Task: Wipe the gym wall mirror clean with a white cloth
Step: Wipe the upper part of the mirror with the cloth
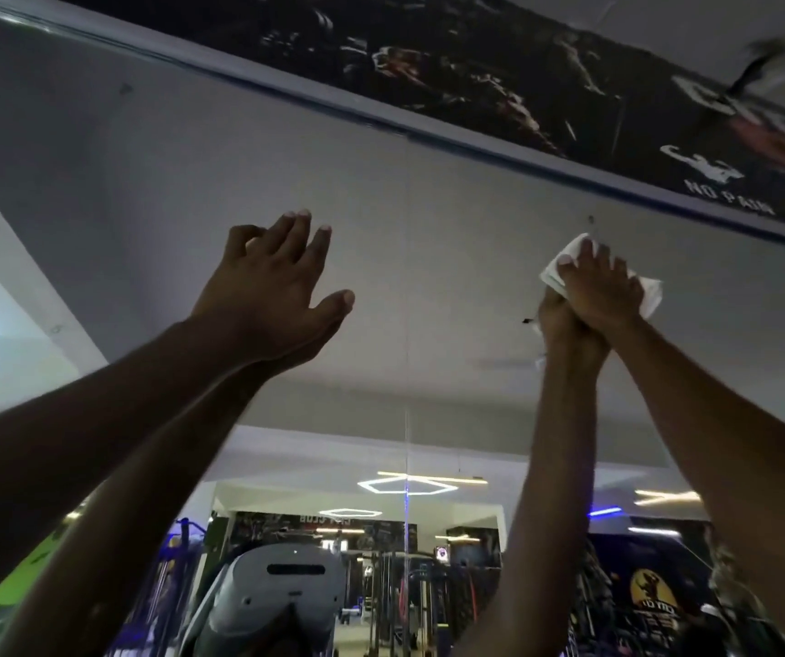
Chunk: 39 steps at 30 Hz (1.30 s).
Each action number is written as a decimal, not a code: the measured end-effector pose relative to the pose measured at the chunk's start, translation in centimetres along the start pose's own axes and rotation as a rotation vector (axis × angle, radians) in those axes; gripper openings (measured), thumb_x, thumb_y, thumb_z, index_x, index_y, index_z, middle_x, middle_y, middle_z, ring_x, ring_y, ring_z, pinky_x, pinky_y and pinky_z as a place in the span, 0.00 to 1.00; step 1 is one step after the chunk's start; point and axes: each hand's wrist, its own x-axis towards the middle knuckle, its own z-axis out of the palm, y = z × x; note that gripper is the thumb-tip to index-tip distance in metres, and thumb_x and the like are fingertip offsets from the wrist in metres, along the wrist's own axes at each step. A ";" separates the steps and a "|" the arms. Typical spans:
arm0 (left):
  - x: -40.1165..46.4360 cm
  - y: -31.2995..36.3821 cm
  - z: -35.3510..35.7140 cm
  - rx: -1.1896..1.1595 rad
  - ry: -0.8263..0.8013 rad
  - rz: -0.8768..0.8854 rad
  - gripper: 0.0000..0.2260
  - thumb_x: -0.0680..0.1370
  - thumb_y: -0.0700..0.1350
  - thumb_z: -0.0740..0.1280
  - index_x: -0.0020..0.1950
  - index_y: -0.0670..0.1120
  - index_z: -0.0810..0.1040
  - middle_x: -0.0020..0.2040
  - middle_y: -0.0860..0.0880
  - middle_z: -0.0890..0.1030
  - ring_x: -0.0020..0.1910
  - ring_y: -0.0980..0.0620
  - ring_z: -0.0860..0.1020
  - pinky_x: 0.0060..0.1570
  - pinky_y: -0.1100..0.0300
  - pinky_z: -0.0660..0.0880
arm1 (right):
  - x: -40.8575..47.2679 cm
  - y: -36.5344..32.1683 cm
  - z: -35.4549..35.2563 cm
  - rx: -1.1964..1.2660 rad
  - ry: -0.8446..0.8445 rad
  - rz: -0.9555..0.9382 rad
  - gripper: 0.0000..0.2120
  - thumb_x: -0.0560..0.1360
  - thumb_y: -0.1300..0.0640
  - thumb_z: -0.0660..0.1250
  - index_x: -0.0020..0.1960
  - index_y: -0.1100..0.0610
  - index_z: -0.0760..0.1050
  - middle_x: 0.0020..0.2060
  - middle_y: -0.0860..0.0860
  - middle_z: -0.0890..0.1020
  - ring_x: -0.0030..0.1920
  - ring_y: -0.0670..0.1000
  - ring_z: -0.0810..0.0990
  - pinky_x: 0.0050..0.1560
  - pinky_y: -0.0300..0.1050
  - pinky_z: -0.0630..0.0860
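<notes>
At the far left the mirror (111, 192) fills the view, giving back a pale ceiling and, lower down, gym machines and lights. The left hand (269, 289) is raised toward the glass with its fingers (298, 232) straight and slightly spread, the thumb out to the side; it holds nothing, and whether the fingertips actually touch the glass cannot be told. Its reflection seems to run up beneath the forearm. Further right a thin vertical seam (408, 419) divides two mirror panels. At the right, high up and just below the mirror's top edge, the right hand (603, 289) presses the cloth (565, 258) flat against the glass, fingers laid over it and curled a little round its upper edge; the hand's reflection meets it from the left, so the two look clasped. The cloth is bunched into a pad, with white showing above the fingertips and at the hand's right side. It looks light, soft and limp, so it will likely fold or slip under a sliding palm; holding it wadded, with the fingers spread over the middle and a fold tucked under the thumb, should keep it in place. The glass is hard, smooth and breakable, better pressed evenly than leaned on. Above runs a dark poster (499, 73).
</notes>
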 end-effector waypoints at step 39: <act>3.3 0.7 -1.3 -0.037 -0.255 -0.005 0.52 0.68 0.73 0.28 0.86 0.45 0.40 0.86 0.43 0.40 0.85 0.47 0.41 0.81 0.47 0.44 | -0.8 -14.2 2.1 0.002 -0.080 -0.633 0.45 0.76 0.37 0.33 0.84 0.58 0.60 0.84 0.58 0.57 0.83 0.64 0.56 0.80 0.66 0.55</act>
